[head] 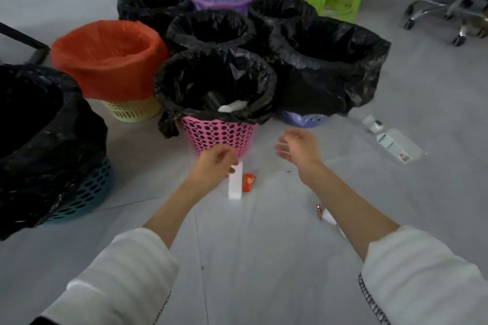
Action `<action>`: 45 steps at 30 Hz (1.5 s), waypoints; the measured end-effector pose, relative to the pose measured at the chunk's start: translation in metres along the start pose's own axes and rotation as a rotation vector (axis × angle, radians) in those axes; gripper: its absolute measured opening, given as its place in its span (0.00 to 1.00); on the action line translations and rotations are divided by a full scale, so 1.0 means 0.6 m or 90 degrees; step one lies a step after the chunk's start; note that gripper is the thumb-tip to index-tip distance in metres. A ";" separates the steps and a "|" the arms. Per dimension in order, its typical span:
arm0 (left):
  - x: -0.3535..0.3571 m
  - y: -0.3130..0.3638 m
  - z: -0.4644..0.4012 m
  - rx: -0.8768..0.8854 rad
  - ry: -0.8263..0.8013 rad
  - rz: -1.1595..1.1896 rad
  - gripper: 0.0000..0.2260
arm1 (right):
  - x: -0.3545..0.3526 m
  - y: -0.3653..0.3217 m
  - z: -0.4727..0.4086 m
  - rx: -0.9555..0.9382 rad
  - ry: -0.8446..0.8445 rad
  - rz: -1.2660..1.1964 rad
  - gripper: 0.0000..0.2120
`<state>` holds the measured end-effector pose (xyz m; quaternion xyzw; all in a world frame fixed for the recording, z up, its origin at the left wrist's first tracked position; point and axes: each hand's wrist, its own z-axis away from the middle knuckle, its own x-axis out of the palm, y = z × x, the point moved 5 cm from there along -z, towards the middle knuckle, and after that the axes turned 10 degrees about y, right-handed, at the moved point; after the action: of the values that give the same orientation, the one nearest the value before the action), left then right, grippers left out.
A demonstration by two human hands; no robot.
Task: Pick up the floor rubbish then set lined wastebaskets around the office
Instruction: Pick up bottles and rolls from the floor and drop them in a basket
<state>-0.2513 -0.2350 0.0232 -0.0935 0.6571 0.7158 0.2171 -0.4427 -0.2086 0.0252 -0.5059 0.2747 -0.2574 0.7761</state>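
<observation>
my left hand [215, 163] hangs loosely curled, fingertips at the far end of the white box [235, 182] lying on the floor before the pink wastebasket [217, 137], long axis toward me, while my right hand [295, 149], spread and empty, sits farther right.

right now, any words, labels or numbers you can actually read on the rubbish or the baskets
None can be read.
Clear plastic bottle: a white label with green and red print, too blurred to read.
Red wrapper: a pale orange mark, not legible.
White box by the left hand: blank on the faces that show.
Baskets, such as the pink basket: no print visible.
</observation>
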 end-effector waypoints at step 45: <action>0.212 -0.225 -0.016 0.179 -0.023 -0.583 0.12 | -0.150 0.227 -0.103 -0.239 0.036 0.672 0.15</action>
<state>-0.3072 -0.2148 -0.1528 -0.3308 0.6350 0.4521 0.5319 -0.5331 -0.1392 -0.1067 -0.4216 0.5528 0.2059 0.6887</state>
